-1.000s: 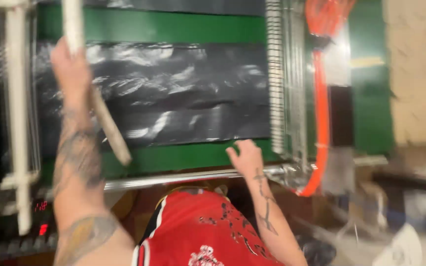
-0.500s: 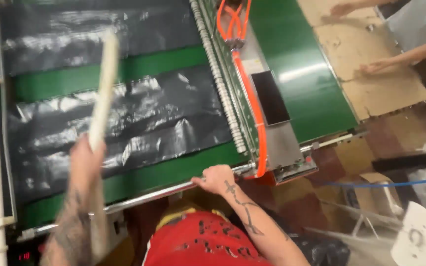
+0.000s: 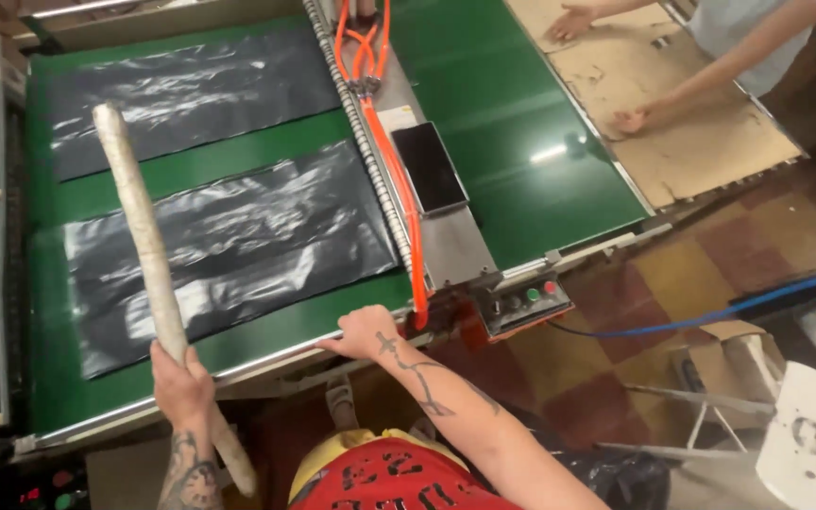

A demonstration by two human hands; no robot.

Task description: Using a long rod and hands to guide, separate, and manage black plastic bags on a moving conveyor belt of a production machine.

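Note:
My left hand (image 3: 179,387) grips a long pale cardboard tube (image 3: 139,227) that slants up over the green conveyor belt (image 3: 200,175). Two black plastic bags lie flat on the belt: a near one (image 3: 238,241) under the tube and a far one (image 3: 191,94). My right hand (image 3: 365,331) rests on the machine's metal front rail (image 3: 266,354), fingers curled over the edge, just left of the orange hoses (image 3: 399,198).
A dark phone (image 3: 429,168) lies on the metal divider. A button panel (image 3: 526,302) sits at the machine's corner. Another person's hands (image 3: 630,118) rest on a cardboard-covered table (image 3: 710,142) at right. A blue hose (image 3: 729,307) and a white chair (image 3: 809,439) stand on the tiled floor.
The view has swung right and steadied. My left hand has lowered the tube's grip toward the front rail. My right hand stays on the rail.

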